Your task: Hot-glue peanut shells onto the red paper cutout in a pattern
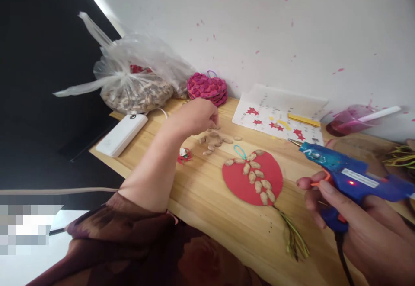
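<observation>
Over the loose peanuts (214, 141) my left hand (199, 116) reaches down with its fingers pressed together; what they hold, if anything, is hidden. My right hand (350, 216) is wrapped round the handle of a blue glue gun (343, 171), whose metal tip points left and whose red light is lit. Between the hands a red heart-shaped piece (233, 180) lies flat on the table (194, 191). Peanuts are stuck or laid on it in rows, with a turquoise loop at its top and a green-yellow tassel (293, 236) at its lower end.
Plastic bags of peanuts (136, 91) and a white power bank (122, 135) stand at the left. Pink heart pieces (207, 88) lean by the wall. Farther right are a paper (246, 113) with red stars and a cup of pink paint (346, 123).
</observation>
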Demonstrator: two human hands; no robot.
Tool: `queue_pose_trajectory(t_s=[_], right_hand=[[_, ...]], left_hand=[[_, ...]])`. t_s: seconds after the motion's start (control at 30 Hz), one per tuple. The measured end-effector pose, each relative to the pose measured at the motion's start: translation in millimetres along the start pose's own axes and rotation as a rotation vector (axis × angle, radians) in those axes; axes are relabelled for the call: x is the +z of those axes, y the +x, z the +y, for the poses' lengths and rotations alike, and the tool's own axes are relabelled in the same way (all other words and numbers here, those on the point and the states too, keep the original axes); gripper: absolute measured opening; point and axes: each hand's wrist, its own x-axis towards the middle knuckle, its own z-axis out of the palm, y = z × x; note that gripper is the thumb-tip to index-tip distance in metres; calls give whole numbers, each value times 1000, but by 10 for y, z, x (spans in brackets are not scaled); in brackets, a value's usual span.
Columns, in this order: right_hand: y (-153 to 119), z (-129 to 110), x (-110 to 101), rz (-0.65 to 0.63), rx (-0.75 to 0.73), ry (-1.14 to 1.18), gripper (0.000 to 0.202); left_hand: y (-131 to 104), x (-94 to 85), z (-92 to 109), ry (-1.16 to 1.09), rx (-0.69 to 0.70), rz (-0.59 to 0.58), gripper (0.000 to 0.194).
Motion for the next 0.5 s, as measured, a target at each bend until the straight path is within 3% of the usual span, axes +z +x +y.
queue_pose_trajectory(t_s=[0.17,0.5], right_hand=[[-13,3,-5,-35,14,-1,43],[-23,45,-75,-120,-69,-51,39]], left_hand=[[14,64,149,119,-34,-151,23],[70,112,253,206,-50,-218,26]])
